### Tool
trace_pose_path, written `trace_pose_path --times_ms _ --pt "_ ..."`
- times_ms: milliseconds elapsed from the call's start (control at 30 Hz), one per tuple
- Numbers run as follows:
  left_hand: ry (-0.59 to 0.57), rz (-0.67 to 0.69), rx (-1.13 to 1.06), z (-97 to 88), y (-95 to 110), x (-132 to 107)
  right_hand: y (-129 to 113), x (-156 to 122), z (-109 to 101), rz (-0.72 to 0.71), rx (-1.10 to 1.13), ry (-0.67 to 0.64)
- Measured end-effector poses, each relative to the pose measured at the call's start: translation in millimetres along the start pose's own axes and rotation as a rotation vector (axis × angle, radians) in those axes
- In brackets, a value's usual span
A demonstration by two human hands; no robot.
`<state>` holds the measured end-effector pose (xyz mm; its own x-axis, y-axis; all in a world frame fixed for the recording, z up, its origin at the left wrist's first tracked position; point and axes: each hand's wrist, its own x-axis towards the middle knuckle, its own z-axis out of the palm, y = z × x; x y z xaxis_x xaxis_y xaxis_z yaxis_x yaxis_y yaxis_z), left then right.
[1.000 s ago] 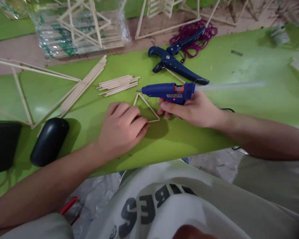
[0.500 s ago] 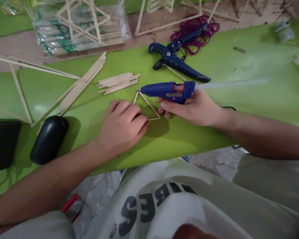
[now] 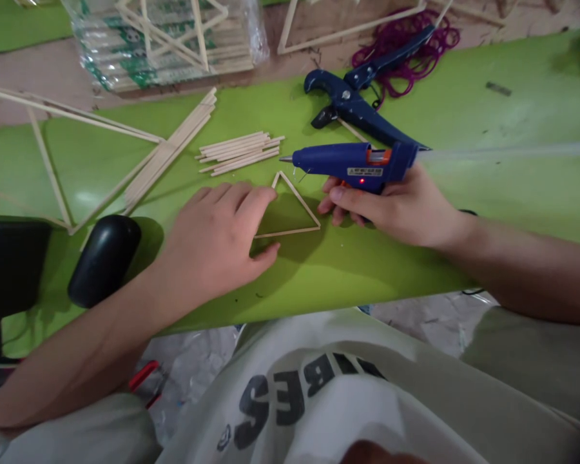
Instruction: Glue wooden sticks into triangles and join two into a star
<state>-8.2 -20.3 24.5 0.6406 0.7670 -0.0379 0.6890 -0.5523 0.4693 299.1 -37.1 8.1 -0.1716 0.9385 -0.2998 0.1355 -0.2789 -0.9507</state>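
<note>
My right hand (image 3: 396,206) is wrapped round the grip of a blue hot glue gun (image 3: 338,158), whose nozzle points left and whose red light glows. A clear glue stick (image 3: 507,151) sticks out of its back. Below the nozzle, a small triangle of thin wooden sticks (image 3: 299,200) lies flat on the green table (image 3: 319,270). My left hand (image 3: 222,232) is over the triangle's left part, thumb and fingers apart, hiding that corner. A small bundle of short sticks (image 3: 241,153) lies just beyond.
Dark blue cutters (image 3: 357,106) lie behind the glue gun, beside tangled purple cord (image 3: 406,58). Longer sticks (image 3: 174,148) and a large stick frame (image 3: 48,167) are at left, near a black rounded case (image 3: 105,261). A plastic-wrapped pack of sticks (image 3: 174,51) sits at the back.
My left hand has opened and moved a little left, off the triangle's lower side. The glue gun's nozzle has come away from the triangle's top corner, up and to the right.
</note>
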Motion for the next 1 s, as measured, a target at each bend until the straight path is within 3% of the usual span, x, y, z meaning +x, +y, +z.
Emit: trace_pose_path --times_ms 567,800,1000 --pt "-0.081 -0.011 0.228 -10.6 12 5 3 3 -2 -0.025 -0.073 0.096" --pt "-0.060 0.005 0.241 -5.3 7 6 -1 3 -2 -0.066 0.021 -0.009" --pt "-0.030 -0.051 0.236 0.4 10 5 -10 1 0 -0.003 0.112 -0.133"
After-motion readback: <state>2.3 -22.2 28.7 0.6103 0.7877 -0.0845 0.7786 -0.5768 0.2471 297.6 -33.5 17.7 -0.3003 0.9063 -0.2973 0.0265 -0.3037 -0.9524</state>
